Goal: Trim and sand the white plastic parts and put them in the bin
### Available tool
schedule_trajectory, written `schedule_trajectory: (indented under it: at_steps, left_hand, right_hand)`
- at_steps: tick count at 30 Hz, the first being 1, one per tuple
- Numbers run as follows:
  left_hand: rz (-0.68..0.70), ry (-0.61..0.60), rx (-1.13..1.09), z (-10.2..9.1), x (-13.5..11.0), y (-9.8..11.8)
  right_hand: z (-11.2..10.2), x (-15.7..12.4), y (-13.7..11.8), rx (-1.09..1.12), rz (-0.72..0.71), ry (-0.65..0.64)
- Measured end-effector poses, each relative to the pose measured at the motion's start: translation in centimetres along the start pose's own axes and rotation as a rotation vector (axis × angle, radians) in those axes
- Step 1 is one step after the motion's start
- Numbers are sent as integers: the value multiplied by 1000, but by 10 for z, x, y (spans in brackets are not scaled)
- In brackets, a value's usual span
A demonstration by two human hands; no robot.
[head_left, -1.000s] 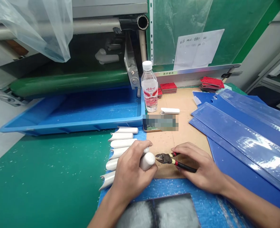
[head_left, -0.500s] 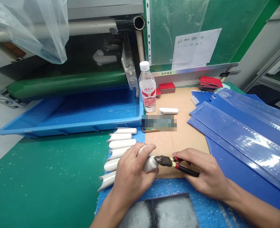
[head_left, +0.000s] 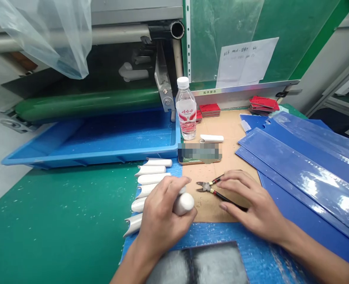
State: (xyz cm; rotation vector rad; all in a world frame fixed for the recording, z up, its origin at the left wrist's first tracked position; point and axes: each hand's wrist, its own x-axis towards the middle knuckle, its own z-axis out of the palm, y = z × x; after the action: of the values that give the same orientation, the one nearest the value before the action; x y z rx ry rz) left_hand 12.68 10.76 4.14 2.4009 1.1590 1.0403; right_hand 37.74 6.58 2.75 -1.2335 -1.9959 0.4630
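In my left hand (head_left: 165, 213) is a white rounded plastic piece (head_left: 184, 203), its blunt end facing right. A second white end shows just behind it under my index finger. My right hand (head_left: 254, 201) is spread, thumb and fingers apart, around the handle ends of the diagonal cutters (head_left: 205, 187). These have black, red and yellow handles and lie with jaws parted on the brown cardboard (head_left: 209, 213). Left of my left hand, several white half-tube pieces (head_left: 152, 170) form a column, partly covered by that hand.
A water bottle (head_left: 186, 110), a phone-like flat object (head_left: 200, 154) and one white piece (head_left: 212, 139) stand or lie farther back. A blue tray (head_left: 103, 157) sits under the green roller (head_left: 88, 103). Blue sheets (head_left: 295, 169) lie right, red stacks (head_left: 263, 104) behind.
The cutters have come away from the white piece and now lie on the cardboard. My right hand's fingers have opened off the handles. The white piece has turned slightly in my left hand.
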Motion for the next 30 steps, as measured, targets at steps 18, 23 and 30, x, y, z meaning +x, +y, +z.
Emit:
schedule_trajectory:
  at_steps: [18,23,30]
  left_hand:
    - [25,-203,-100,13,-7,23]
    - [49,-250,-54,17,-9,23]
    - [45,-322,-93,19,-10,26]
  right_hand:
    - [8,-6,-27,249,-260,-51]
    - [11,-6,-31,254,-293,-54]
    - [19,-9,-30,271,-228,-104]
